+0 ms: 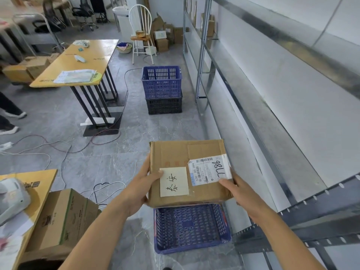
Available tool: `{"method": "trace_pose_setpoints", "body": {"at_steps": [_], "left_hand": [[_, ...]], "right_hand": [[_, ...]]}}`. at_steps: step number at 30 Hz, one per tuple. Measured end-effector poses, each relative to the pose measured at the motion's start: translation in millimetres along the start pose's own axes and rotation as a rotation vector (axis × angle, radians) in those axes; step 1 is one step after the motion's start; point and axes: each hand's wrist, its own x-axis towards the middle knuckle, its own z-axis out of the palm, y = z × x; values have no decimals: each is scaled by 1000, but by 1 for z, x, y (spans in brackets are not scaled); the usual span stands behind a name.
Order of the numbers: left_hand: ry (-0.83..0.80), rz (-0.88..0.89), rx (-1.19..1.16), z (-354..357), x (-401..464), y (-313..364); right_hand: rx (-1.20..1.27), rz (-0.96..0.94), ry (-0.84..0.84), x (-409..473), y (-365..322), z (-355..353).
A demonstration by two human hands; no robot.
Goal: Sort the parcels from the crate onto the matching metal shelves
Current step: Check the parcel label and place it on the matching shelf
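Note:
I hold a flat brown cardboard parcel (175, 154) level in front of me, above a blue plastic crate (191, 228) on the floor. The parcel carries a cream note with handwritten characters and a white shipping label with a barcode and handwritten digits. My left hand (142, 190) grips its left edge with the thumb on the note. My right hand (236, 189) grips its right near corner with the thumb on the label. The crate below looks empty where I can see into it. Metal shelves (272, 121) run along the right side, their near levels bare.
Another blue crate stacked on a black crate (162, 88) stands ahead beside the shelves. A wooden table (78, 63) on black legs is at left, with cables across the floor. A cardboard box (64, 217) and a second table corner sit at lower left. A person's feet show at far left.

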Motion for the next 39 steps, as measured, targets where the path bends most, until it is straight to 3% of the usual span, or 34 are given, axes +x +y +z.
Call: {"method": "trace_pose_setpoints", "body": {"at_steps": [3, 6, 11, 17, 21, 24, 29, 34, 39], "left_hand": [[-103, -58, 57, 0, -4, 0], [-133, -58, 39, 2, -4, -4], [34, 25, 74, 0, 1, -4], [68, 70, 86, -6, 3, 7], [90, 96, 135, -8, 4, 9], [192, 177, 153, -3, 7, 10], [287, 253, 73, 13, 7, 11], [181, 218, -159, 29, 6, 6], [78, 226, -45, 36, 5, 1]], "right_hand": [[186, -16, 111, 7, 7, -3], [171, 2, 171, 8, 8, -4], [180, 25, 186, 13, -1, -19], [67, 20, 110, 14, -1, -23], [129, -12, 117, 12, 2, -20], [172, 21, 116, 9, 8, -16], [228, 54, 76, 9, 19, -9], [159, 38, 1, 6, 20, 1], [-72, 58, -57, -6, 12, 2]]}}
